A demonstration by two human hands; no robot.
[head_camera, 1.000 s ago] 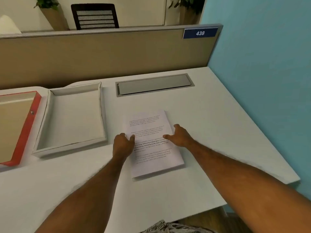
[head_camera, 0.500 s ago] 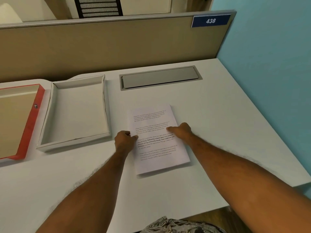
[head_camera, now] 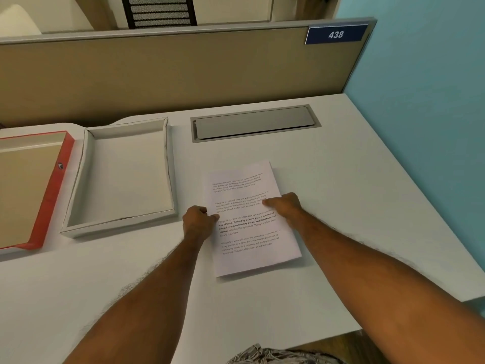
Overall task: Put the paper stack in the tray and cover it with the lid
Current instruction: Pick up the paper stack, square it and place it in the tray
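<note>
Paper, a thin white printed stack of sheets (head_camera: 252,219), lies flat on the pale grey table (head_camera: 341,193), turned a little off square, just right of the tray and apart from it. My left hand (head_camera: 197,223) sits at the stack's left edge with its fingers (head_camera: 214,216) curled in, the tips touching the edge. My right hand (head_camera: 284,206) rests on the right side of the top sheet, fingers (head_camera: 267,202) pointing inward and lying on the paper. Whether either hand has truly pinched the sheets or only presses on them, I cannot tell; nothing shows the stack raised off the table.

The shallow off-white cardboard tray (head_camera: 168,164) stands empty on the table. Beside it, further left, lies the red-edged lid with its tan inside facing up (head_camera: 56,190), partly cut off by the picture's edge. The two sit close together; I cannot tell if they touch.

As I judge it, the task is barely begun: I am only at the step of getting hold of the paper. Left to do: lift the stack as one, carry it left over the tray's wall, lay it flat inside, then take the lid, turn it over and seat it on the tray.
</note>
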